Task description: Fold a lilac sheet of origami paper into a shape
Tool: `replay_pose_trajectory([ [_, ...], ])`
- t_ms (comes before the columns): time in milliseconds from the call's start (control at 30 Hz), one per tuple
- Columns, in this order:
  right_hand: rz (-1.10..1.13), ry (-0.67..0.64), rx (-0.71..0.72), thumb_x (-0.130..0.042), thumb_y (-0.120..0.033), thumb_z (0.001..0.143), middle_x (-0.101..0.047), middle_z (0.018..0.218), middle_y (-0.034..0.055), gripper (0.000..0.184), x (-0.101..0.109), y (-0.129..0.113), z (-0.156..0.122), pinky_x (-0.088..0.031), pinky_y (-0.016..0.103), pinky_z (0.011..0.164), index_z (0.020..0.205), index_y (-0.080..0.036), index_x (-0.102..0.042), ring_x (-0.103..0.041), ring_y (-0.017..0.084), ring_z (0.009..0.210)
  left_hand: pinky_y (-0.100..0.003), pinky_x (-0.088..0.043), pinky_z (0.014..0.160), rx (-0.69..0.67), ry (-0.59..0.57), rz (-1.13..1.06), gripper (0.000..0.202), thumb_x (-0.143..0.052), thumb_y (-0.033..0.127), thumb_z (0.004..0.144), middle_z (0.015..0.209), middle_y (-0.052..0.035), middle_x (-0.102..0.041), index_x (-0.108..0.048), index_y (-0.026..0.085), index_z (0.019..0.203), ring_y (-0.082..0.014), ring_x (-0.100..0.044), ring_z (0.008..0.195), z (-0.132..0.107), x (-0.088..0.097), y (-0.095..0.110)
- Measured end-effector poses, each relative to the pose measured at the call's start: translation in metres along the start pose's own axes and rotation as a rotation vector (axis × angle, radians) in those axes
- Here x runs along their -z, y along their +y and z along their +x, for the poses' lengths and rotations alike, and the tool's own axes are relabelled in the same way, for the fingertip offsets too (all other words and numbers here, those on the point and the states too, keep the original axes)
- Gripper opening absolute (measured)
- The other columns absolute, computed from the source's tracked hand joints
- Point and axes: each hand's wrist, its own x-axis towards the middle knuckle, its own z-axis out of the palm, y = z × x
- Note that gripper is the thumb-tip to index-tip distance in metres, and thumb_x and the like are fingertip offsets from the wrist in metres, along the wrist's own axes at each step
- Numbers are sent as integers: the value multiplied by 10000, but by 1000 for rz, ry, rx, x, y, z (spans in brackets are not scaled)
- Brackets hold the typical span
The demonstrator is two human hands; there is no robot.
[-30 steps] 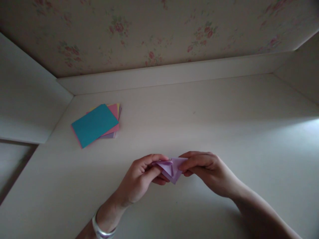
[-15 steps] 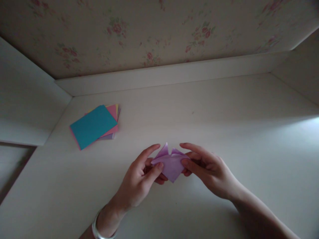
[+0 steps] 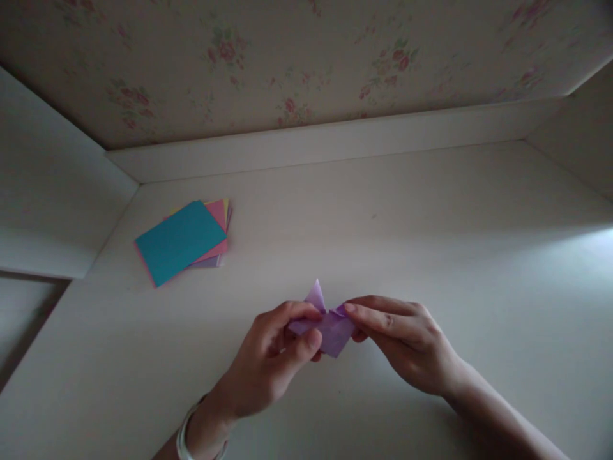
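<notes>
Between my two hands is a piece of folded purple origami paper (image 3: pixel 335 335), its lower point facing me and one pointed flap standing up at the upper left. My left hand (image 3: pixel 275 348) grips the left side, thumb in front and index finger laid along the upper fold. On the other side, my right hand (image 3: pixel 402 335) pinches the right corner, its fingers pressed over the upper right flap. The fingers behind the paper are mostly hidden. A silver bangle (image 3: pixel 184 437) circles my left wrist.
A stack of coloured paper sheets (image 3: pixel 181 243), blue on top with pink, yellow and purple beneath, lies to the left on the white table (image 3: pixel 383 223). Low white ledge (image 3: pixel 311 147) and floral wallpaper (image 3: pixel 297 70) bound the back; a white panel (image 3: pixel 52 185) stands at the left.
My left index finger has come down onto the paper's upper fold. My right fingers have closed over the right flap, which stood up before. The paper sits slightly lower.
</notes>
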Motion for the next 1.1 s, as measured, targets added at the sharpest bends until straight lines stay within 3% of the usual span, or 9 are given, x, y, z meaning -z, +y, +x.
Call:
replay_pose_trajectory([
  [167, -127, 81, -54, -557, -8, 915, -722, 990, 39, 610, -6, 1, -2, -564, 227, 610, 1436, -321, -493, -681, 131, 749, -236, -618, 647, 87, 76, -99, 340, -542, 485, 974, 868, -27, -649, -693, 185, 925, -142, -636, 770, 7, -1, -1],
  [300, -139, 154, -215, -594, -81, 929, -739, 932, 22, 429, -9, -1, -2, -552, 165, 567, 1316, -265, -565, -686, 103, 698, -239, -617, 682, 159, 47, -148, 251, -651, 433, 924, 946, -23, -664, -675, 213, 1043, -154, -645, 841, 9, -1, 0],
  [500, -153, 59, -203, -546, -85, 946, -679, 1225, 80, 249, -5, -6, 6, -584, 265, 849, 1108, -228, -669, -674, 171, 1067, -240, -570, 731, 136, 43, -38, 294, -722, 373, 878, 945, -33, -696, -672, 210, 1118, -151, -651, 816, 8, 0, -3],
  [700, 9, 6, -337, -573, -189, 954, -641, 1233, 109, 278, -4, -13, 11, -607, 255, 801, 1223, -214, -639, -672, 178, 1049, -241, -540, 737, 103, 83, 121, 265, -689, 388, 902, 974, -45, -715, -702, 209, 1097, -160, -662, 815, 10, 0, -1],
  [900, -2, -2, -386, -570, -285, 973, -657, 1190, 114, 201, -4, -13, 13, -587, 271, 781, 1104, -200, -696, -671, 193, 1009, -299, -570, 805, 135, 87, 22, 273, -639, 434, 928, 1063, -66, -703, -708, 204, 1061, -200, -676, 902, 11, -2, -2],
  [1100, 28, 5, -399, -556, -253, 982, -678, 1104, 79, 160, -5, -11, 13, -545, 249, 763, 1043, -204, -696, -663, 155, 939, -256, -533, 762, 159, 92, 31, 265, -663, 434, 911, 932, -35, -693, -704, 198, 1027, -165, -642, 831, 12, -2, -4],
])
